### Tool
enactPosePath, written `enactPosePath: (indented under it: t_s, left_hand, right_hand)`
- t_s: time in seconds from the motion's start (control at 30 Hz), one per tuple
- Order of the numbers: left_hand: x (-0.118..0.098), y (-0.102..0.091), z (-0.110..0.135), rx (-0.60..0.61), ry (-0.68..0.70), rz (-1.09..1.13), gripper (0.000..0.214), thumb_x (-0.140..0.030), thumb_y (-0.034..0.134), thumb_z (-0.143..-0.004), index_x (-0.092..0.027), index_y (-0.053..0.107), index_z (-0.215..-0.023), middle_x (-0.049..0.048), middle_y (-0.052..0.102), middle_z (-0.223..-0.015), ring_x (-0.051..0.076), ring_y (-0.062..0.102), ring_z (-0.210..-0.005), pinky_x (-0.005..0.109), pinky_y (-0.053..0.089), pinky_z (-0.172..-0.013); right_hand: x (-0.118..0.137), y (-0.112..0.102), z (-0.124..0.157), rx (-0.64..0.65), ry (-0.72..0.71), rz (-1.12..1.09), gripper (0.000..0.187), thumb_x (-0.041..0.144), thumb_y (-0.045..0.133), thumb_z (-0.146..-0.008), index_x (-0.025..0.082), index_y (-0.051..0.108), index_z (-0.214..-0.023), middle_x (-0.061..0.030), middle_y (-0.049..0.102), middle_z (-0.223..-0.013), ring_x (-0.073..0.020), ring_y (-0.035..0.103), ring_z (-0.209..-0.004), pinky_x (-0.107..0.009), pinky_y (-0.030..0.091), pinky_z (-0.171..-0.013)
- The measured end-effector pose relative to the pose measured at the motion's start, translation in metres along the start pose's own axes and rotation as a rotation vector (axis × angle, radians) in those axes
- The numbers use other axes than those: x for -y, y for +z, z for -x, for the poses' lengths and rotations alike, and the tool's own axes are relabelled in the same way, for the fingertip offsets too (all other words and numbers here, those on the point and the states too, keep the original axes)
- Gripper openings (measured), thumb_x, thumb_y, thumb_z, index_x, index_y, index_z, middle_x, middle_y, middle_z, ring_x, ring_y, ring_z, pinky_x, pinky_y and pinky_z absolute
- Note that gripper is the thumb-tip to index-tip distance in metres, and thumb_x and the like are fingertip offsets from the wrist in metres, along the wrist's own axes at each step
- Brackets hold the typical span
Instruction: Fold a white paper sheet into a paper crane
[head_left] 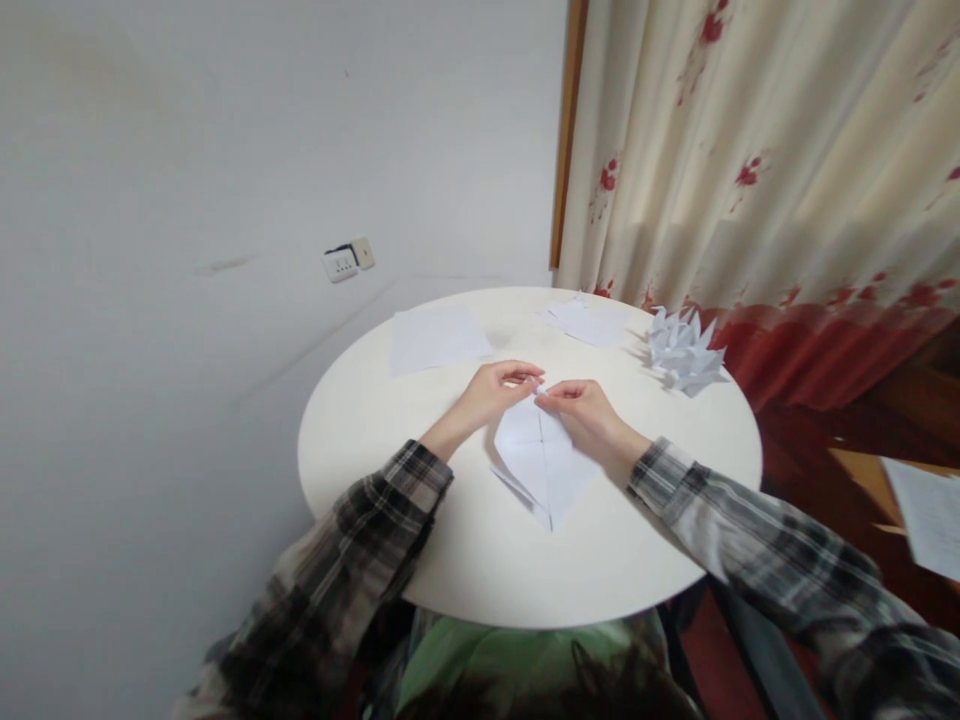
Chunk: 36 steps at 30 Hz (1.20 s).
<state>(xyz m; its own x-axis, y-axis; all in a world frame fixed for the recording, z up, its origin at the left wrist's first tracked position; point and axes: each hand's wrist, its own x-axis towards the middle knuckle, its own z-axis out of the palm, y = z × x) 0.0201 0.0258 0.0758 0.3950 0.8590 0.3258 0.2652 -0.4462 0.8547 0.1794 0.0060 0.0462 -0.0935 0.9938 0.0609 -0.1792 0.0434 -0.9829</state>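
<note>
A white sheet of paper with crossing crease lines lies diamond-wise over the middle of the table, its layers parted at the lower left. My left hand pinches its far corner between thumb and fingers. Right beside it, my right hand grips the same corner from the other side, fingers closed. The two hands nearly meet at that tip, where the paper looks bent or folded; the exact fold is hidden by my fingers.
On the round white table, flat white sheets lie at the far left and smaller paper pieces at the back. Several pointed folded paper figures cluster at right. A wall with a socket and a flowered curtain stand behind.
</note>
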Motion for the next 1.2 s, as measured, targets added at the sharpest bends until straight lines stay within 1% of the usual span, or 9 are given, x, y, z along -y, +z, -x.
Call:
enactPosePath:
  t_s: [0.07,0.17,0.23,0.5,0.6,0.8,1.03,1.1,1.2]
  left_hand:
    - [0.003,-0.001,-0.005,0.061,-0.059,0.121,0.016,-0.020,0.060,-0.077,-0.011,0.065,-0.089,0.0090,0.069,-0.092,0.017,0.064,-0.085,0.031,0.049,-0.079]
    - [0.008,-0.003,-0.002,0.117,-0.083,0.256,0.021,-0.023,0.063,-0.075,-0.012,0.067,-0.093,0.0086,0.069,-0.095,0.017,0.064,-0.086,0.031,0.048,-0.080]
    - [0.010,-0.004,0.002,0.142,-0.084,0.309,0.026,-0.027,0.065,-0.074,-0.013,0.067,-0.096,0.0085,0.069,-0.098,0.017,0.064,-0.086,0.030,0.047,-0.080]
    - [0.011,0.003,0.005,0.018,-0.147,0.289,0.025,-0.034,0.066,-0.071,-0.011,0.070,-0.081,0.0073,0.070,-0.083,0.016,0.063,-0.072,0.026,0.047,-0.065]
    - [0.012,0.006,0.005,-0.026,-0.123,0.284,0.024,-0.033,0.068,-0.069,-0.011,0.070,-0.078,0.0071,0.070,-0.082,0.016,0.062,-0.073,0.025,0.047,-0.065]
    - [0.015,0.010,0.005,-0.105,-0.111,0.295,0.023,-0.034,0.067,-0.068,-0.012,0.070,-0.075,0.0058,0.069,-0.078,0.016,0.061,-0.071,0.024,0.045,-0.064]
    - [0.008,0.014,0.009,-0.134,-0.174,0.384,0.027,-0.037,0.066,-0.069,-0.012,0.071,-0.076,0.0063,0.069,-0.078,0.016,0.059,-0.071,0.024,0.042,-0.063]
    - [0.007,0.015,0.010,-0.116,-0.184,0.426,0.029,-0.040,0.066,-0.069,-0.012,0.071,-0.078,0.0069,0.069,-0.081,0.016,0.059,-0.073,0.024,0.042,-0.064]
    - [0.006,0.015,0.010,-0.081,-0.217,0.443,0.033,-0.039,0.072,-0.063,-0.012,0.070,-0.081,0.0058,0.067,-0.080,0.015,0.058,-0.069,0.023,0.041,-0.061]
  right_hand:
    - [0.000,0.000,0.001,0.017,0.031,-0.046,0.025,0.032,0.082,-0.045,0.016,0.068,-0.058,-0.0026,0.066,-0.060,-0.0125,0.055,-0.054,-0.028,0.041,-0.055]
    - [0.000,0.000,0.003,0.048,0.064,-0.096,0.023,0.031,0.083,-0.046,0.017,0.068,-0.057,-0.0026,0.066,-0.060,-0.0128,0.056,-0.054,-0.028,0.042,-0.055]
    - [0.000,-0.001,0.003,0.059,0.067,-0.073,0.023,0.032,0.083,-0.047,0.017,0.067,-0.056,-0.0029,0.066,-0.060,-0.0130,0.056,-0.053,-0.028,0.042,-0.054]
    - [0.001,-0.002,0.005,0.077,0.034,0.012,0.022,0.035,0.081,-0.051,0.018,0.068,-0.057,-0.0038,0.066,-0.060,-0.0147,0.058,-0.055,-0.029,0.043,-0.055]
    - [-0.001,-0.002,0.005,0.079,0.032,0.027,0.022,0.035,0.080,-0.052,0.017,0.068,-0.058,-0.0043,0.066,-0.060,-0.0156,0.059,-0.056,-0.030,0.043,-0.055]
    - [0.001,0.000,0.006,0.056,0.039,0.003,0.024,0.035,0.081,-0.048,0.016,0.068,-0.056,-0.0044,0.066,-0.058,-0.0147,0.057,-0.054,-0.028,0.043,-0.053]
    - [0.002,0.003,0.008,0.032,0.082,-0.069,0.022,0.030,0.081,-0.049,0.014,0.068,-0.057,-0.0027,0.065,-0.055,-0.0112,0.054,-0.049,-0.026,0.040,-0.052]
    - [0.002,0.003,0.008,0.026,0.097,-0.093,0.021,0.029,0.081,-0.049,0.014,0.068,-0.057,-0.0028,0.065,-0.056,-0.0113,0.055,-0.050,-0.025,0.041,-0.053]
    - [0.001,0.002,0.008,0.030,0.077,-0.085,0.022,0.030,0.080,-0.050,0.014,0.068,-0.056,-0.0031,0.066,-0.057,-0.0119,0.056,-0.052,-0.026,0.042,-0.055]
